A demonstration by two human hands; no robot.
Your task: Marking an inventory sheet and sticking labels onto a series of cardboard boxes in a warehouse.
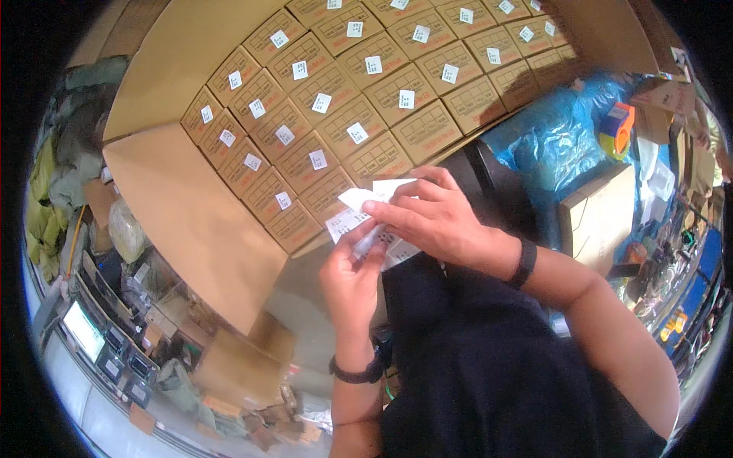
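Both hands hold a white sheet of printed labels (345, 223) in front of my body. Fingers and thumb of my left hand (349, 278) pinch it from below. My right hand (439, 221) is closed on its upper part, thumb pressed over a bent-up white corner. Just beyond lies a large open carton (206, 237) packed with rows of small brown boxes (372, 156). Most of these box tops bear a white square sticker (357, 133); a few near the right side, such as one box (426, 131), show none.
Blue plastic sheeting (534, 153) lies right of the carton, with tape rolls (617, 126) and a flat cardboard box (599, 217) nearby. A lit screen (84, 330) stands at lower left. Loose cardboard and bags (183, 382) crowd the lower left floor.
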